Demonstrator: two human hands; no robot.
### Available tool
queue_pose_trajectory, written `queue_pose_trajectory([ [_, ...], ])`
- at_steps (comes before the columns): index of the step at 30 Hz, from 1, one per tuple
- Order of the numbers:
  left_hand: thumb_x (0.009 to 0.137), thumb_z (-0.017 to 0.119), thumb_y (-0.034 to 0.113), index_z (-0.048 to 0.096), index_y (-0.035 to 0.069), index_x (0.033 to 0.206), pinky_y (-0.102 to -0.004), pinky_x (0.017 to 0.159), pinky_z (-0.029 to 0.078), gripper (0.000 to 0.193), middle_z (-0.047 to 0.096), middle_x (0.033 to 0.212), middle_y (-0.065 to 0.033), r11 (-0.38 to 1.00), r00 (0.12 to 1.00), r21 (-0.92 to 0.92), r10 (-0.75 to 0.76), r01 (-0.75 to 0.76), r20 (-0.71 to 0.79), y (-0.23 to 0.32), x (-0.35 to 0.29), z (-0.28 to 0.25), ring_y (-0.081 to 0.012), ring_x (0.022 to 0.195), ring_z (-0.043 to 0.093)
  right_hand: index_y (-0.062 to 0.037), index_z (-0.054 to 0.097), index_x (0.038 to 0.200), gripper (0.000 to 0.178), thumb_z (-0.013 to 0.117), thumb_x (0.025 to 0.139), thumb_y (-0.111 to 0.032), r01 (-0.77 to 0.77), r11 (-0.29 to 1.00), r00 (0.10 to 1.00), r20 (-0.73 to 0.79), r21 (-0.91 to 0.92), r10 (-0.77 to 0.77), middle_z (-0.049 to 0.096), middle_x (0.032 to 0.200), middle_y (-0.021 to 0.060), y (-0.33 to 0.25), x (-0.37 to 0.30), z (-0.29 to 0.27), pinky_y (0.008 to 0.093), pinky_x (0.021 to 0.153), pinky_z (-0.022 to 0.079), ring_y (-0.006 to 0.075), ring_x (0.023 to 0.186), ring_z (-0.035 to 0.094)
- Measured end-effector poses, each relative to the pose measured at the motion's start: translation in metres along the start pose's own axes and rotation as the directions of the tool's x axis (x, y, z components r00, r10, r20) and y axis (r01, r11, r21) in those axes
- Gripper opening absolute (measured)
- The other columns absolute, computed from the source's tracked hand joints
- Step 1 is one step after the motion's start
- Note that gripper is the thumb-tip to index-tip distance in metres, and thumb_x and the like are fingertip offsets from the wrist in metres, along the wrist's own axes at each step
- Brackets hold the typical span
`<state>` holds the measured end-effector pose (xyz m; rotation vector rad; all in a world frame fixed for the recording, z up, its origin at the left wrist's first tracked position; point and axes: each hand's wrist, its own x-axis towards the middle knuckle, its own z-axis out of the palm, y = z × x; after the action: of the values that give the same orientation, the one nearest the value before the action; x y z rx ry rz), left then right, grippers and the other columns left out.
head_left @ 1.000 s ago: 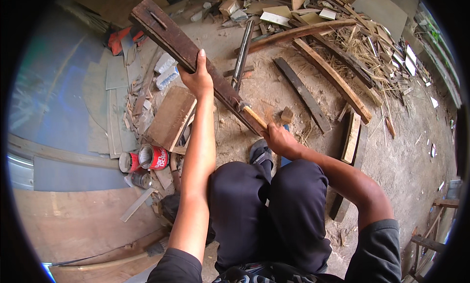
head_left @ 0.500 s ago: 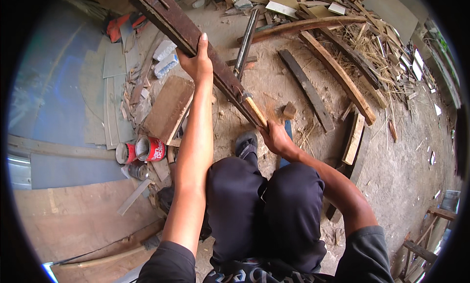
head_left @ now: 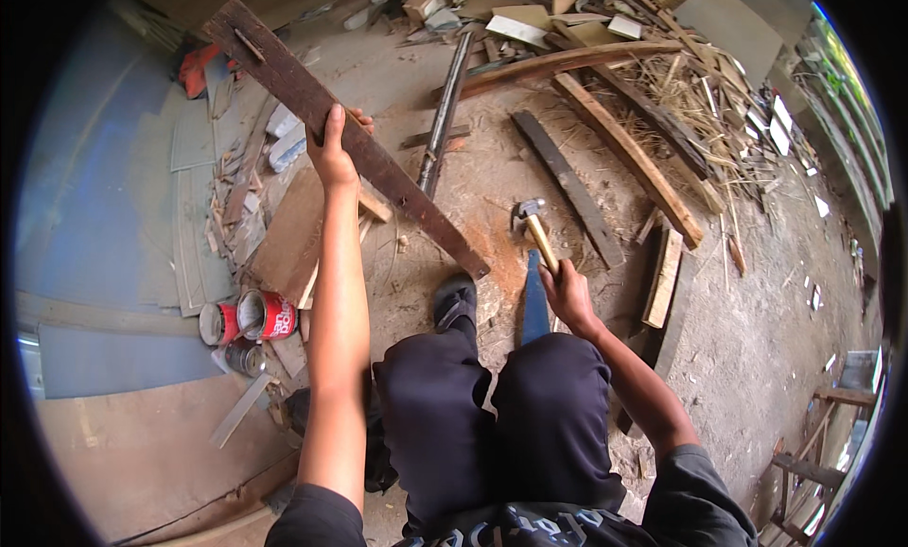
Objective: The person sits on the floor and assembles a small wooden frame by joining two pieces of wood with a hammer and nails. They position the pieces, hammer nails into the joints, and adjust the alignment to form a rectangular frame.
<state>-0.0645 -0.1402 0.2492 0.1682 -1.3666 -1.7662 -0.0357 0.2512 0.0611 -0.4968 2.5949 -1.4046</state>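
My left hand (head_left: 338, 150) is closed round a long dark-brown wooden board (head_left: 397, 190), with the thumb across its face. The board slants from the far left down to a tip near my shoe (head_left: 457, 301); a short raised piece sits near its far end. In my right hand (head_left: 569, 296) is a claw hammer (head_left: 539, 235), gripped by its light wooden handle with the metal head pointing away from me. Under and beside the hammer lies a blue flat strip (head_left: 534, 301), partly hidden by my knee and right hand. Reddish sawdust (head_left: 501, 244) covers the ground between board and hammer.
Loose timbers (head_left: 629, 155) lie on the right, before a heap of scrap wood and straw (head_left: 700, 121). Two red cans (head_left: 276, 315) and a wide brown board (head_left: 288, 230) are on the left. A dark bar (head_left: 446, 112) leans ahead.
The board has turned its broad face up and shifted left. My right hand has come away from the board's near end and moved slightly right, with the hammer now plainly in it.
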Motion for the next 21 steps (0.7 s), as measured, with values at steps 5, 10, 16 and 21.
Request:
queue_pose_trajectory([
  [5, 0.091, 0.074, 0.031, 0.062, -0.002, 0.108, -0.0357, 0.073, 0.058, 0.040, 0.069, 0.091, -0.0124, 0.998, 0.988, 0.025, 0.058, -0.062, 0.146, 0.012, -0.035, 0.031, -0.0217, 0.078, 0.070, 0.0021, 0.055, 0.086, 0.039, 0.070, 0.095, -0.032, 0.041, 0.999, 0.999, 0.000, 0.016, -0.041, 0.055, 0.063, 0.0214, -0.032, 0.004, -0.010, 0.0457, 0.054, 0.041, 0.0323, 0.053, 0.050],
  [10, 0.094, 0.073, 0.034, 0.053, 0.003, 0.118, -0.0312, 0.086, 0.050, 0.044, 0.063, 0.102, -0.0061, 0.976, 0.969, 0.179, 0.083, -0.126, 0.232, 0.026, -0.048, 0.035, -0.0166, 0.095, 0.063, 0.0051, 0.066, 0.098, 0.039, 0.069, 0.094, -0.034, -0.039, 0.996, 0.979, 0.196, -0.079, 0.054, 0.065, 0.074, 0.0218, -0.088, 0.008, -0.057, 0.0459, 0.064, 0.048, 0.0289, 0.065, 0.063],
  [16, 0.098, 0.062, 0.047, 0.048, -0.002, 0.130, -0.0358, 0.096, 0.045, 0.060, 0.060, 0.117, -0.0149, 0.910, 0.980, 0.380, 0.111, -0.167, 0.166, 0.037, -0.061, 0.036, -0.0245, 0.108, 0.059, 0.0052, 0.064, 0.091, 0.042, 0.069, 0.092, -0.036, 0.121, 0.975, 0.985, 0.147, -0.187, -0.094, 0.067, 0.079, 0.0244, -0.129, 0.021, -0.115, 0.0462, 0.070, 0.051, 0.0357, 0.074, 0.068],
  [21, 0.097, 0.065, 0.046, 0.049, -0.003, 0.128, -0.0364, 0.091, 0.049, 0.060, 0.063, 0.113, -0.0144, 0.844, 0.961, 0.461, 0.243, -0.275, 0.130, 0.049, -0.084, 0.048, -0.0252, 0.103, 0.061, 0.0073, 0.066, 0.095, 0.048, 0.069, 0.093, -0.041, 0.051, 0.993, 0.989, 0.147, -0.102, -0.036, 0.065, 0.073, 0.0179, -0.172, 0.011, -0.156, 0.0442, 0.067, 0.048, 0.0280, 0.070, 0.063],
])
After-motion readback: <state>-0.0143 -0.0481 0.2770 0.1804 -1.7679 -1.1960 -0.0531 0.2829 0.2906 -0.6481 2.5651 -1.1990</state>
